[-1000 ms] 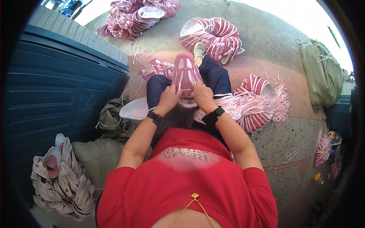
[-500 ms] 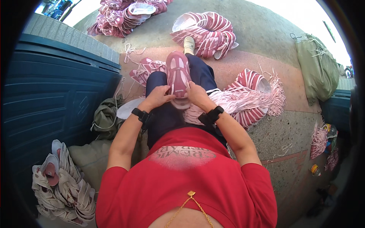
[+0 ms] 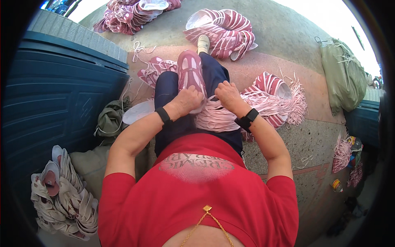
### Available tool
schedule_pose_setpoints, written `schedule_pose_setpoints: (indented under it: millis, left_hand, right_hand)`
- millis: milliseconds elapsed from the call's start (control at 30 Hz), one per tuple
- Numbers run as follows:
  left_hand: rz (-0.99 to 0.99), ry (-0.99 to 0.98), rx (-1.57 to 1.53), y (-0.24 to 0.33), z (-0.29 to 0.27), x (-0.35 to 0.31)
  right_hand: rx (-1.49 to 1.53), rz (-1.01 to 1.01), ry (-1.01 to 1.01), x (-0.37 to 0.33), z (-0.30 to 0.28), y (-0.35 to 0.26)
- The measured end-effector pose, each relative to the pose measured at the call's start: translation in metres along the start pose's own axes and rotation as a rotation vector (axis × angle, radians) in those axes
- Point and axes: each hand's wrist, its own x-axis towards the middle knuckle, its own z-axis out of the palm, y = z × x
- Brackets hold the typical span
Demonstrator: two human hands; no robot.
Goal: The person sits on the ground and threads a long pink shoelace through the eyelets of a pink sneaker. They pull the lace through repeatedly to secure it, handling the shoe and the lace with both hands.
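A pink shoe upper [image 3: 190,68] with pale panels lies lengthwise over my thighs, its toe pointing away from me. My left hand [image 3: 188,100] is closed over the upper's near end; its fingertips are partly hidden. To the right, my right hand [image 3: 229,95] is held apart from the upper, fingers pinched. A pale shoelace strand seems to run from the upper toward those fingers. Beneath my right wrist, a thick bundle of pale pink shoelaces [image 3: 216,117] spreads across my lap and off to the right.
Ringed stacks of pink uppers lie ahead [image 3: 222,31] and at right [image 3: 267,84]; another pile [image 3: 123,16] sits far left. Beige uppers [image 3: 66,197] are heaped near left, beside a blue door panel [image 3: 61,94]. A green sack [image 3: 342,76] stands at right.
My right hand has moved off the upper, rightward. My left hand has shifted right, over the upper's near end, and closed.
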Motion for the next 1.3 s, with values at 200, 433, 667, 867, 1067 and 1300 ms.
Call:
schedule_pose_setpoints:
  millis: [200, 433, 667, 867, 1067, 1300]
  left_hand:
    - [-0.020, -0.009, -0.018, 0.002, -0.006, 0.004]
    - [-0.300, 0.025, -0.591, -0.022, -0.038, 0.001]
    - [-0.290, 0.248, -1.448, -0.012, -0.089, 0.047]
    - [-0.290, 0.094, -1.742, -0.027, -0.194, 0.042]
    - [-0.390, -0.025, -1.432, -0.060, -0.167, 0.022]
    - [-0.795, -0.229, -1.429, -0.036, -0.041, -0.022]
  right_hand:
    - [1.020, 0.467, 0.220, 0.017, -0.002, -0.015]
    - [1.282, 0.208, 0.411, 0.050, -0.193, -0.033]
    - [1.164, 0.185, 0.332, 0.057, -0.215, -0.032]
    - [1.281, 0.254, 1.032, -0.042, -0.313, 0.039]
    - [0.831, 0.593, 0.838, -0.113, -0.277, 0.090]
    - [-0.276, 0.731, -0.174, -0.098, -0.053, 0.096]
